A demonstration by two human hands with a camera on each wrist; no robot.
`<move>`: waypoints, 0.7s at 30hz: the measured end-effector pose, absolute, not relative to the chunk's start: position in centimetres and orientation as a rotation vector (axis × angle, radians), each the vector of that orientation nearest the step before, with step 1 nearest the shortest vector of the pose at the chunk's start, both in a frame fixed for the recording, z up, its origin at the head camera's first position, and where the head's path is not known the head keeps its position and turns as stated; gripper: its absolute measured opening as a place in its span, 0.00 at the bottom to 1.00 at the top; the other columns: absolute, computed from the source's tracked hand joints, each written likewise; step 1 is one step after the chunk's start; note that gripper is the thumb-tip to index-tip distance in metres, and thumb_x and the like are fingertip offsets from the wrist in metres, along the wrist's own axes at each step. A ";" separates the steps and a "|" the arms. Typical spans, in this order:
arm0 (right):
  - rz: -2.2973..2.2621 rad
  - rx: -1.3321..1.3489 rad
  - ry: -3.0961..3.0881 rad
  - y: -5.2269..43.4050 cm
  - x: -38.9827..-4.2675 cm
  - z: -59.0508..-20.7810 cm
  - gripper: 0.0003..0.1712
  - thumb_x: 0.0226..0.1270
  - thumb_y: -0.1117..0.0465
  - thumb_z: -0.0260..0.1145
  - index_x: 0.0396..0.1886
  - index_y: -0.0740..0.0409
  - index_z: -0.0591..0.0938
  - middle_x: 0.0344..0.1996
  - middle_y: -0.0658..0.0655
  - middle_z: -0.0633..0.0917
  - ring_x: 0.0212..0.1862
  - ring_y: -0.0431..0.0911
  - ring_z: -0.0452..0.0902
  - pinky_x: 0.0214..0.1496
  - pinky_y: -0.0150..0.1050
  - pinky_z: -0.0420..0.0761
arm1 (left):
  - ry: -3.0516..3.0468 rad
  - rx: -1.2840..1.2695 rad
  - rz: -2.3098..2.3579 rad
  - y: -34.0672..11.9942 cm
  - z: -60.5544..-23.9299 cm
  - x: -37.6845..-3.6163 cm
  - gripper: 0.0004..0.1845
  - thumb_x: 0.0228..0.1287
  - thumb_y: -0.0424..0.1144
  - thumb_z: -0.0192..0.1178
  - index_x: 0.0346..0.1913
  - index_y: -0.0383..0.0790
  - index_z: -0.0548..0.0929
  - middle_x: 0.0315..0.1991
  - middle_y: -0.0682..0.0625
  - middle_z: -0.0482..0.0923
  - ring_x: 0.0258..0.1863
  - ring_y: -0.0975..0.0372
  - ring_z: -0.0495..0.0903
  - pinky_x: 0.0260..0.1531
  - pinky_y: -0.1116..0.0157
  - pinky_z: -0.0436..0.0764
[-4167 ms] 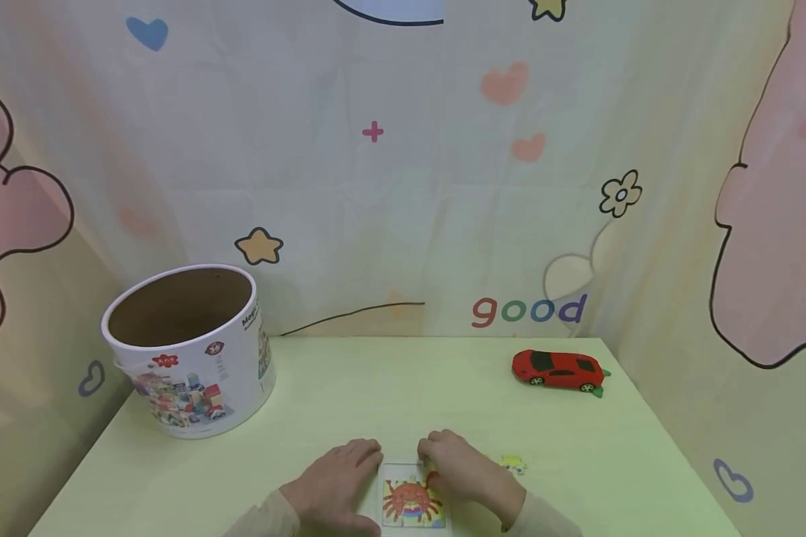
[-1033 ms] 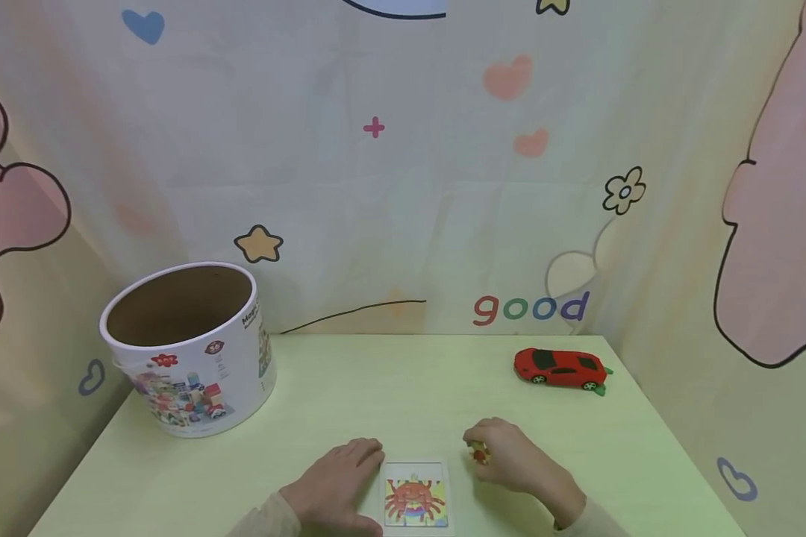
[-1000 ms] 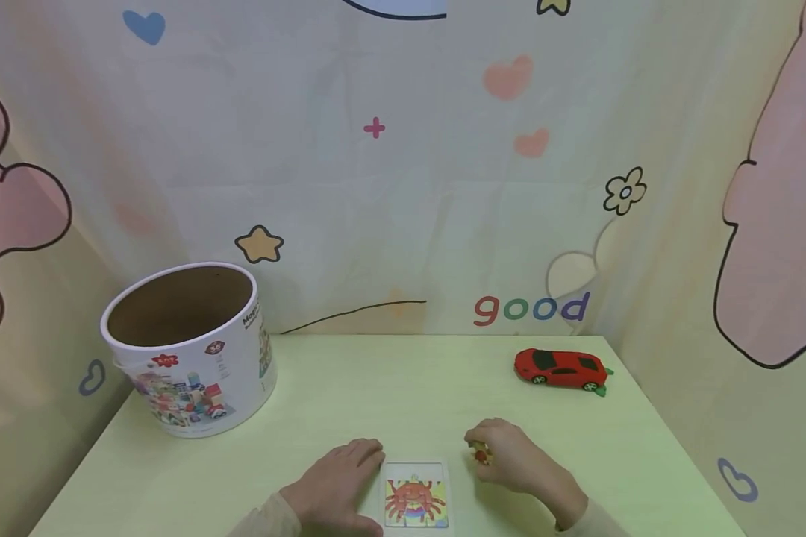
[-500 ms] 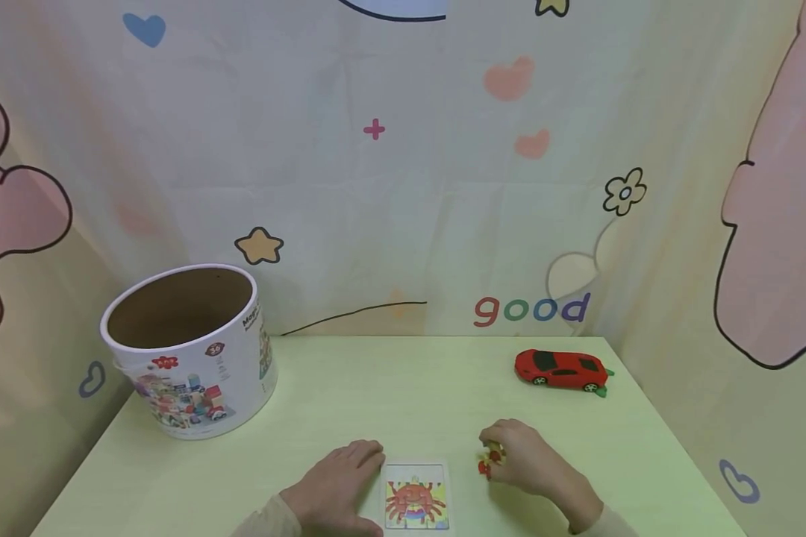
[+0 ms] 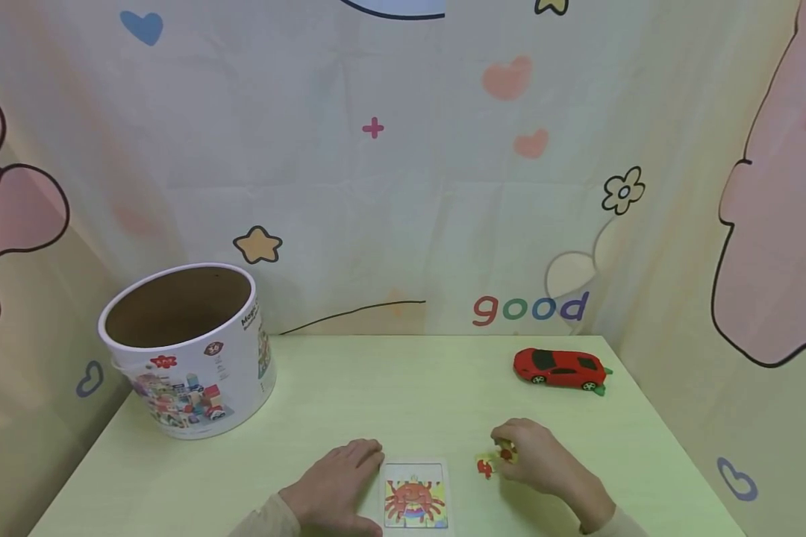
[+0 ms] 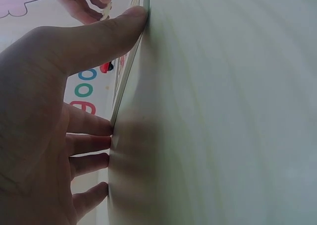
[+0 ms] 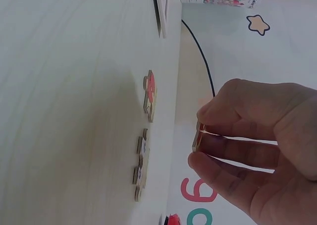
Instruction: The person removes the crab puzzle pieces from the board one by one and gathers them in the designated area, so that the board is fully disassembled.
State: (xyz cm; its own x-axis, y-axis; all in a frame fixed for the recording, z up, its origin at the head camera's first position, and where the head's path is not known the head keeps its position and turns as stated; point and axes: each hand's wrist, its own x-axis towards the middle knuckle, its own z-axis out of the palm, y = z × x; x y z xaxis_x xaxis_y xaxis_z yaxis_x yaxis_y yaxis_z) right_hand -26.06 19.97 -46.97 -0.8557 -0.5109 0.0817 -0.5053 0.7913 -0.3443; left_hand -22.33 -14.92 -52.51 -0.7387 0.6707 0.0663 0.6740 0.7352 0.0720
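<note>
Puzzle tray (image 5: 403, 472), white, with partial crab picture (image 5: 414, 503): well forward of the desk's (image 5: 376, 388) back edge; near rim cut off in head view.
Left hand (image 5: 332, 485): fingers extended; left wrist view shows thumb tip touching the tray's edge.
Right hand (image 5: 544, 466): pinching a puzzle piece (image 5: 507, 452), clear of the desk in right wrist view. That view also shows a red-and-yellow piece (image 7: 150, 96) and second loose piece (image 7: 141, 163), the latter hidden in head view.
Bucket (image 5: 188, 388), back left corner: "agic Color" legible from right wrist; small print illegible.
Red car (image 5: 560, 369), back right corner.
Backdrop (image 5: 376, 224): "good".
</note>
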 end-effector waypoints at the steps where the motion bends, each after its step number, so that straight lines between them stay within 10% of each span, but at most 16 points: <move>1: -0.562 -0.838 2.962 20.1 -26.1 -47.0 0.16 0.49 0.65 0.74 0.41 0.61 0.85 0.36 0.51 0.86 0.40 0.44 0.77 0.47 0.48 0.83 | -2.896 -1.119 -0.145 -14.9 -52.5 -22.3 0.57 0.48 0.81 0.50 0.69 0.37 0.67 0.69 0.45 0.65 0.68 0.53 0.65 0.66 0.54 0.71; 21: -0.566 -0.686 2.948 21.4 -25.7 -46.8 0.18 0.47 0.65 0.76 0.41 0.61 0.85 0.36 0.51 0.84 0.37 0.42 0.76 0.45 0.46 0.83 | -2.910 -1.117 -0.153 -14.9 -52.5 -22.3 0.58 0.48 0.82 0.49 0.69 0.37 0.67 0.69 0.45 0.64 0.69 0.53 0.65 0.67 0.54 0.70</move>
